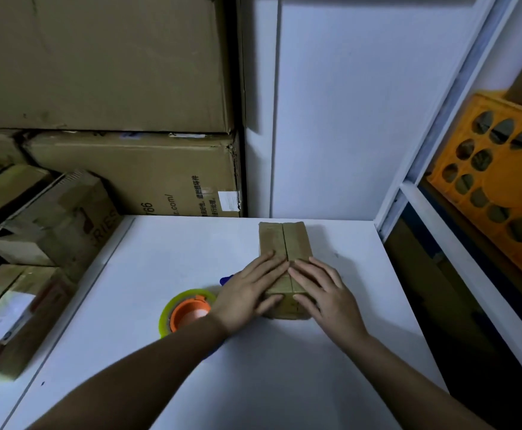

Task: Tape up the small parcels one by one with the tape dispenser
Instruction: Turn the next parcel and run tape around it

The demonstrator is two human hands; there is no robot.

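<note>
Now both hands lie flat with straight fingers on the small parcel (284,243), left hand (247,293) and right hand (324,293) pressing its two top flaps together. It sits toward the back of the white surface (176,249), and the tape dispenser (188,311) rests just beside the left wrist.

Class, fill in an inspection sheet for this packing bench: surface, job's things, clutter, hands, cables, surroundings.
Surface: white table, marks few.
Job's things: small parcel, flaps meeting at centre seam; tape dispenser left of it, partly behind the wrist.
Clutter: nothing seen on the table.
Hands: left hand and right hand press flat on the parcel.
Cables: nothing seen.
Surroundings: stacked cartons behind; smaller boxes left; orange crate on right shelf.
</note>
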